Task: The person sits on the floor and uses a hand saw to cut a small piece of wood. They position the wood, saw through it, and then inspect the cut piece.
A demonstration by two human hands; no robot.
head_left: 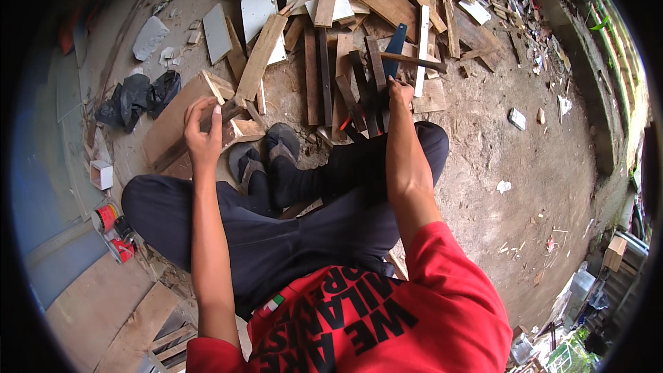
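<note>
Down on the floor, the left hand (202,124) grips a dark wood piece (222,113), long axis pointing up-right; the right hand (399,90) pinches a dark slat (376,76) lying away from the person.

Short dark wood block (219,115) gripped in left hand (200,131), tilted, above plywood; dark slat (378,93) among scrap, right hand (399,91) on it.

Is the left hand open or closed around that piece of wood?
Closed. The left hand has its fingers curled around a short dark wood piece.
</note>
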